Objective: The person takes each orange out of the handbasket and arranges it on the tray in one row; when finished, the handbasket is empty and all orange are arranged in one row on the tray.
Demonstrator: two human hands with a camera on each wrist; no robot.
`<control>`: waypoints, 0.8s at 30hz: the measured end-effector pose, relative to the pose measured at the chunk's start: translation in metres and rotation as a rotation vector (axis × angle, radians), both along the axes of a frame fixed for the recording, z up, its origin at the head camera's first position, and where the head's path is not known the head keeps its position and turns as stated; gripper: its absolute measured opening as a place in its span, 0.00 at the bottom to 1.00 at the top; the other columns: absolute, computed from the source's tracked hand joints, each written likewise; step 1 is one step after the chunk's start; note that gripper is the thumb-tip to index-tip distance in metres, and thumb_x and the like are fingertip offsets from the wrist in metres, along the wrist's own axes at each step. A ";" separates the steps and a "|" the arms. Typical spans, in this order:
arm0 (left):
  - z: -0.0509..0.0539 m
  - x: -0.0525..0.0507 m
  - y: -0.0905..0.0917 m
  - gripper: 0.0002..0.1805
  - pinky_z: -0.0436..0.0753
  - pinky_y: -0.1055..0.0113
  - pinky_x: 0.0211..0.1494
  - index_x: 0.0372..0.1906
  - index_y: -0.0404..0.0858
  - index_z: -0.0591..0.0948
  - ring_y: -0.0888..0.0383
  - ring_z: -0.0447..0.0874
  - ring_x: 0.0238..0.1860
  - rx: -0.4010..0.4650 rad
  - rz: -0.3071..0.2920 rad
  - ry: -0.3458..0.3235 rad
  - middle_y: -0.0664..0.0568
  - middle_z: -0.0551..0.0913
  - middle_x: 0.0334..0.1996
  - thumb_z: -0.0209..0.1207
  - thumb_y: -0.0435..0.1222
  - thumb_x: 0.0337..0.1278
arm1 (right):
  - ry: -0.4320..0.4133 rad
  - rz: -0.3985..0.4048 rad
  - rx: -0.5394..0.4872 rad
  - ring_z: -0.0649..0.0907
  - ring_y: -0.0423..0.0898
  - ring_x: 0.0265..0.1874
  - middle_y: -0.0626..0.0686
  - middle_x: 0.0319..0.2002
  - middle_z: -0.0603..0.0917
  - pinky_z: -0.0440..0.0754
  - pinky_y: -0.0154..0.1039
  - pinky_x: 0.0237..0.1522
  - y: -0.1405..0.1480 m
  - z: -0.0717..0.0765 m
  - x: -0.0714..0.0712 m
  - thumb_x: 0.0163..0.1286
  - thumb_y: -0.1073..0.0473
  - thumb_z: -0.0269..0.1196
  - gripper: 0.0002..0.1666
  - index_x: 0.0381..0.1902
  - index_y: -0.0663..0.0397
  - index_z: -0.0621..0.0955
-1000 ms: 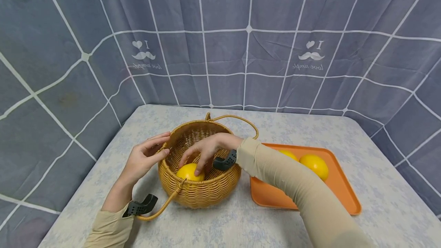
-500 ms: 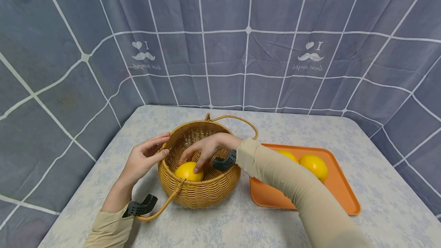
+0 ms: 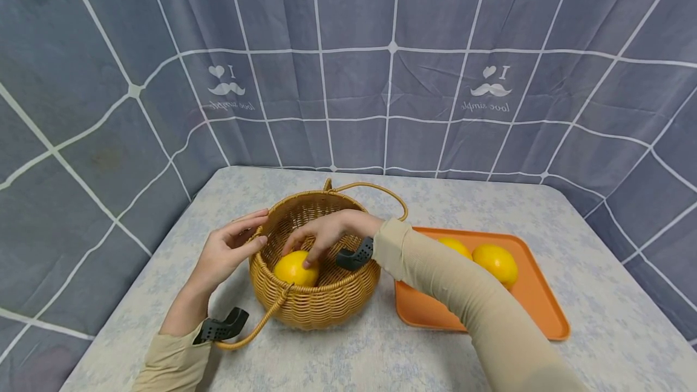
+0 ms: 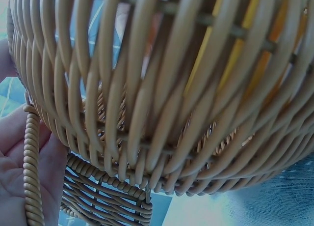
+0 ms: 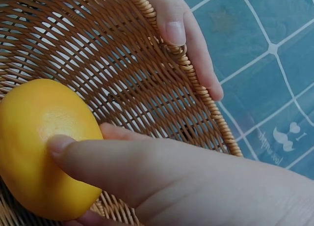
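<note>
A round wicker basket stands on the table with its mouth up. My left hand holds its left rim, with the thumb over the edge; in the right wrist view that thumb lies on the rim and a finger runs along outside. Inside the basket, my right hand grips a yellow lemon, the thumb pressed on its side in the right wrist view. The fingers behind the lemon are mostly hidden. Through the weave in the left wrist view, yellow shows beyond the basket wall.
On the right lies an orange tray bearing a lemon and another lemon, partly covered by the right sleeve. One basket handle droops by the left wrist; the other handle leans out behind. A grey checked curtain hangs behind the table.
The lemon in my right hand has risen slightly and shifted a little left inside the basket, showing more of itself. My left hand keeps its place on the rim.
</note>
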State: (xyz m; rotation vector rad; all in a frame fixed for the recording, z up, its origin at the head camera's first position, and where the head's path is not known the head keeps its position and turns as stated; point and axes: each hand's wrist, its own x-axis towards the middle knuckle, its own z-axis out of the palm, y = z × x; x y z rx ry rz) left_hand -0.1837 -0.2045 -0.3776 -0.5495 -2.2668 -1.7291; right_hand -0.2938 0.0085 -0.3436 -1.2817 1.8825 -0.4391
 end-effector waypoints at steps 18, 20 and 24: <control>-0.001 0.001 0.000 0.21 0.70 0.79 0.60 0.57 0.27 0.76 0.68 0.71 0.58 -0.014 0.008 0.005 0.39 0.72 0.60 0.60 0.28 0.58 | 0.089 -0.015 0.186 0.59 0.40 0.67 0.44 0.69 0.61 0.59 0.36 0.67 0.000 -0.004 0.002 0.57 0.46 0.69 0.46 0.71 0.37 0.63; -0.002 0.001 0.000 0.21 0.70 0.79 0.60 0.57 0.27 0.76 0.68 0.71 0.58 -0.011 0.007 0.000 0.39 0.72 0.61 0.60 0.28 0.58 | 0.089 -0.028 0.175 0.61 0.41 0.66 0.46 0.68 0.62 0.62 0.36 0.66 0.000 -0.004 0.003 0.57 0.47 0.70 0.45 0.70 0.40 0.63; -0.002 0.000 0.000 0.21 0.70 0.78 0.60 0.57 0.27 0.75 0.68 0.70 0.58 -0.008 0.007 -0.007 0.40 0.72 0.61 0.60 0.29 0.58 | 0.086 -0.070 0.148 0.66 0.42 0.61 0.47 0.64 0.67 0.67 0.34 0.61 0.001 -0.003 0.005 0.56 0.49 0.71 0.42 0.66 0.44 0.67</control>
